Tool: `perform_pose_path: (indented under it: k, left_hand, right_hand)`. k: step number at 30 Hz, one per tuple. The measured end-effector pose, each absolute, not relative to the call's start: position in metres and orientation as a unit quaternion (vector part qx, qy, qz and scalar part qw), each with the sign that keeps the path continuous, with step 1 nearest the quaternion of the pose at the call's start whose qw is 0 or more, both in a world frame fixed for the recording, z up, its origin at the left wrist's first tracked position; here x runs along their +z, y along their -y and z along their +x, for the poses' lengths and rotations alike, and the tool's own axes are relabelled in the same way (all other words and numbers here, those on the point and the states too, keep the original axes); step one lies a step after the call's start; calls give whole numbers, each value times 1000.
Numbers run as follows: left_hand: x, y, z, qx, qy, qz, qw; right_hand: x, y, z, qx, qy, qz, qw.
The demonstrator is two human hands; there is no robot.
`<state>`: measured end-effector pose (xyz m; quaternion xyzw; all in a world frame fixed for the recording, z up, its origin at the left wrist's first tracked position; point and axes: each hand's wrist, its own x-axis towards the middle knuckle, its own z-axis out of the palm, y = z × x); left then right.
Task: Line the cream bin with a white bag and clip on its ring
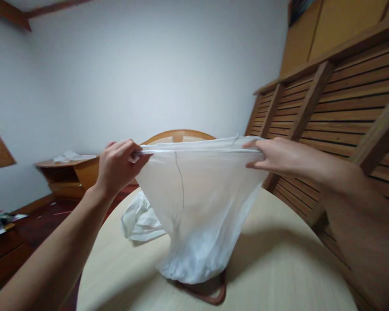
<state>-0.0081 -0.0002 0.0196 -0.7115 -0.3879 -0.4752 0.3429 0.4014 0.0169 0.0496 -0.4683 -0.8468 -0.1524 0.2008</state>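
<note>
I hold a thin white plastic bag (197,203) stretched taut above a round light wooden table (278,263). My left hand (118,166) pinches the bag's top edge at its left end. My right hand (275,156) pinches the same edge at its right end. The bag hangs down between them and its bottom rests on the table. Under the bag's bottom lies a brown ring-shaped thing (210,296), partly hidden. A second crumpled white plastic bag (139,222) lies on the table just behind and to the left.
A wooden chair back (178,136) rises behind the table. Slatted wooden doors (343,112) fill the right wall. A low wooden shelf (65,172) with white paper on it stands at the left wall, above a dark red floor (45,220).
</note>
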Motion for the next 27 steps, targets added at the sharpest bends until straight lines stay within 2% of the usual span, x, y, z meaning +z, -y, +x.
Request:
perform_pose_path:
  k: [2,6,9,13,16,18,20,22,24,27]
  left_hand:
    - [18,0,-1,-505,387,-709,303]
    - [3,6,22,-477,384,-781,124]
    - [-19,15,39,-445,372,-815,10]
    - [-61,31,57,-418,408,-803,-118]
    - [-92,42,65,-373,416,-802,-214]
    - [-107,47,68,-384,403,-814,-163]
    - [-114,49,71,-385,376,-840,-68]
    - [-117,48,73,-370,356,-858,-1]
    - [-118,43,76,-354,349,-868,12]
    - [-124,36,81,-339,344,-876,9]
  right_hand:
    - [53,-18,400,-175,829,-473,240]
    - [46,-19,393,-100,861,-461,192]
    - [22,-23,393,-47,872,-453,177]
    - [-32,-34,398,-74,853,-451,251]
    - [-78,-37,397,-47,766,-557,317]
    - [-103,-34,395,88,749,-573,321]
    - [-121,-25,391,266,767,-511,284]
    - [-133,-12,385,367,768,-442,283]
    - [-140,1,377,401,772,-385,307]
    - [-148,17,364,311,790,-397,348]
